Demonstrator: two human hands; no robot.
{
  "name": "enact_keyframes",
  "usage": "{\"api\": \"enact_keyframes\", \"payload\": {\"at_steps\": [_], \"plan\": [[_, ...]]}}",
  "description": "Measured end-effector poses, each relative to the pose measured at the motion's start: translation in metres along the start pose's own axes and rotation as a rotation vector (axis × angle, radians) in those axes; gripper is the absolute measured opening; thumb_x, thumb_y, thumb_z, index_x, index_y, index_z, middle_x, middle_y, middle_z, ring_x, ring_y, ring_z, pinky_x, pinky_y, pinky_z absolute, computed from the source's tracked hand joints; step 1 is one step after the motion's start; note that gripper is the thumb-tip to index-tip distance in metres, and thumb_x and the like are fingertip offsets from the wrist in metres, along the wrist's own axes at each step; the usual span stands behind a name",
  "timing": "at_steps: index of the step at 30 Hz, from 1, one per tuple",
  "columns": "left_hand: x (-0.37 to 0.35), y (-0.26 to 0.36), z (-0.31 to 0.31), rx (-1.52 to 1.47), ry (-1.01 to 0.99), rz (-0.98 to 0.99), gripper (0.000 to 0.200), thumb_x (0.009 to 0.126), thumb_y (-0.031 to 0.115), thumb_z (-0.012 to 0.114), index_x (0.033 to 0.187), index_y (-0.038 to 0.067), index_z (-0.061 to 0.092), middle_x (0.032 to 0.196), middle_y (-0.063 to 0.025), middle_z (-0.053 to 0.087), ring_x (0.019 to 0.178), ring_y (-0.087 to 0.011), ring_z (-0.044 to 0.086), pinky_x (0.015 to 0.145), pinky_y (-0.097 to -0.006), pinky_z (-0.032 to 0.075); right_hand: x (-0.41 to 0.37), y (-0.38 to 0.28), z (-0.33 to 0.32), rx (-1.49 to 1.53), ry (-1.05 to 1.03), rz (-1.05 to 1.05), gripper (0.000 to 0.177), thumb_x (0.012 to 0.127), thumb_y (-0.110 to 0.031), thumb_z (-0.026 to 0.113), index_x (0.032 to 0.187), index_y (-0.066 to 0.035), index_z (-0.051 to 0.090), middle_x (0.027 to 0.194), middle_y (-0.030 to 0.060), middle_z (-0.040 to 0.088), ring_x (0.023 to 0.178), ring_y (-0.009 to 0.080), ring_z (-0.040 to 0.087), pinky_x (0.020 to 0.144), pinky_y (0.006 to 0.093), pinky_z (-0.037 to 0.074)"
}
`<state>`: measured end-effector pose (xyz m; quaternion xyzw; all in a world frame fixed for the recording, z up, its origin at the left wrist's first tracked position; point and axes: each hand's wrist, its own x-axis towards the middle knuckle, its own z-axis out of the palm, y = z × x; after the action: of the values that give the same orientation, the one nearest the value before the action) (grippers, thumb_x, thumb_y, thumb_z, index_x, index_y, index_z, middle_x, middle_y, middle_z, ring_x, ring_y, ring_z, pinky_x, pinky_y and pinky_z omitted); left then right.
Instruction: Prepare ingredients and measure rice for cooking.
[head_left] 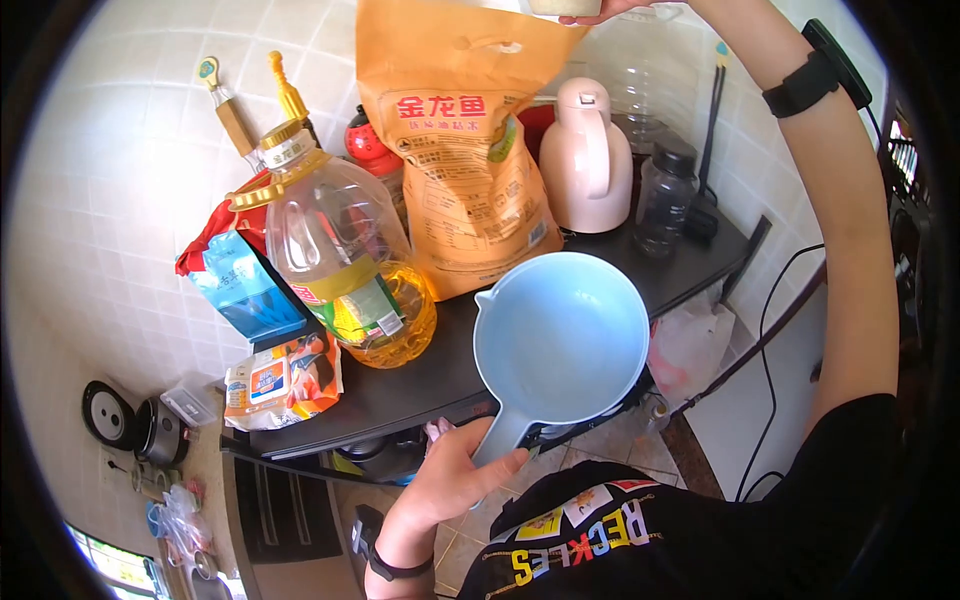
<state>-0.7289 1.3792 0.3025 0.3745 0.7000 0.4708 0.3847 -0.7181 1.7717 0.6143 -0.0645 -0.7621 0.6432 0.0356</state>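
My left hand [455, 472] is closed round the handle of a light blue water dipper [562, 340], which has a small spout on its rim. Its bowl faces up over the front of the dark counter, and nothing shows inside. At the top edge of the view, my right hand [612, 9] grips a pale cup [565, 6], mostly cut off by the frame. The cup is above an orange rice bag [480, 180] that stands upright on the counter, its top reaching up close to the cup.
A large oil bottle [340, 240] stands left of the bag, beside a blue packet [245, 285] and a wipes pack [285, 382]. A pink thermos jug [588, 165] and a dark-lidded bottle [664, 200] are on the right. A black cable [765, 370] hangs at the right.
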Motion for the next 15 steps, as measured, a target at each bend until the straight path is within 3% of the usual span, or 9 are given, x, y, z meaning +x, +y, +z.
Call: {"api": "enact_keyframes", "payload": {"at_steps": [1, 8, 11, 13, 15], "plan": [[0.001, 0.002, 0.001, -0.091, -0.027, 0.032, 0.025, 0.082, 0.014, 0.066, 0.097, -0.005, 0.06, 0.076, 0.002, 0.056, 0.069, -0.0048, 0.047, 0.06, -0.0201, 0.039, -0.008, 0.003, 0.003, -0.037, -0.008, 0.0, 0.038, 0.092, -0.017, 0.037, 0.122, 0.003, 0.049, 0.12, 0.0223, 0.055, 0.111, 0.0362, 0.053, 0.091, 0.0516, 0.046], [0.006, 0.005, 0.005, -0.11, -0.071, 0.021, 0.03, 0.082, 0.019, 0.067, 0.099, -0.005, 0.06, 0.078, 0.0018, 0.056, 0.07, -0.0056, 0.047, 0.061, -0.0208, 0.039, -0.06, 0.077, 0.05, -0.076, -0.036, 0.092, 0.036, 0.092, -0.017, 0.041, 0.119, 0.004, 0.051, 0.113, 0.0191, 0.059, 0.105, 0.032, 0.058, 0.088, 0.0466, 0.049], [0.006, 0.004, 0.007, -0.084, -0.088, 0.016, 0.03, 0.082, 0.021, 0.066, 0.096, -0.005, 0.06, 0.076, 0.0015, 0.056, 0.069, -0.0059, 0.047, 0.06, -0.0209, 0.039, -0.07, 0.127, 0.076, -0.103, -0.008, 0.103, 0.039, 0.087, -0.023, 0.053, 0.115, 0.005, 0.051, 0.116, 0.0189, 0.056, 0.105, 0.0314, 0.057, 0.086, 0.055, 0.048], [0.006, 0.005, 0.009, -0.06, -0.089, 0.025, 0.029, 0.082, 0.021, 0.066, 0.095, -0.005, 0.059, 0.075, 0.0013, 0.055, 0.069, -0.006, 0.047, 0.06, -0.0209, 0.039, -0.074, 0.158, 0.094, -0.056, 0.037, 0.193, 0.034, 0.085, -0.018, 0.054, 0.111, 0.004, 0.054, 0.111, 0.017, 0.056, 0.099, 0.0288, 0.059, 0.083, 0.0531, 0.049], [0.003, 0.004, 0.01, -0.035, -0.079, -0.001, 0.024, 0.083, 0.02, 0.066, 0.088, -0.002, 0.059, 0.072, 0.0013, 0.054, 0.066, -0.0057, 0.047, 0.058, -0.0207, 0.038, -0.075, 0.184, 0.11, -0.104, 0.009, 0.252, 0.028, 0.085, -0.017, 0.055, 0.105, 0.003, 0.057, 0.103, 0.0126, 0.059, 0.092, 0.0226, 0.059, 0.08, 0.0457, 0.051]]}}
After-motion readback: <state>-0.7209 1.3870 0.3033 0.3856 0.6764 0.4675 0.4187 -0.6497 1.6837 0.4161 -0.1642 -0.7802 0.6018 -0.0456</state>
